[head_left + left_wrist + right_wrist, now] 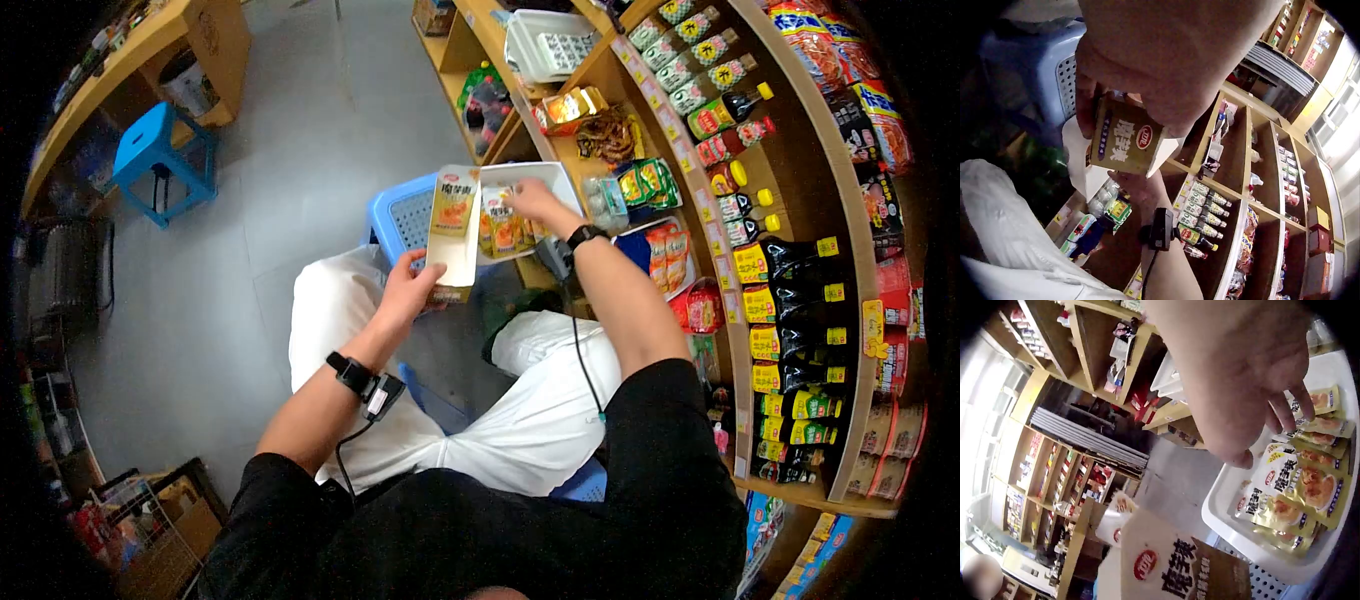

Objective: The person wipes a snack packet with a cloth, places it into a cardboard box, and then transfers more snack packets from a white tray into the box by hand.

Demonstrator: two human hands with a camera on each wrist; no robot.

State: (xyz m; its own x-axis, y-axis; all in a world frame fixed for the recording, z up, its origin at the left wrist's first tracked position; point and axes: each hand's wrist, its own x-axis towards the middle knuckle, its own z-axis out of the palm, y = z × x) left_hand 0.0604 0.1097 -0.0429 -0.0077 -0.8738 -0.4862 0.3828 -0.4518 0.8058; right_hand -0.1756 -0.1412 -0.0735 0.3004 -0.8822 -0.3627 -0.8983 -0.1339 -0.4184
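Note:
My left hand (408,287) grips the lower end of an open cardboard snack box (455,205), thumb on one side and fingers on the other. In the left wrist view, the brown end of the box (1125,137) shows under that hand. My right hand (540,204) is over a white plastic tray (1219,515). Its fingertips are right at several yellow-and-white snack packets (1285,487) lying in the tray, with the thumb apart from the fingers. The inside of the box looks white and bare in the head view.
A blue plastic stool (398,215) stands under the tray. To the right, wooden shelves (700,215) carry bottles and bagged goods. Other snack packs (648,185) lie beside the tray. Another blue stool (150,150) stands on the grey floor at the far left.

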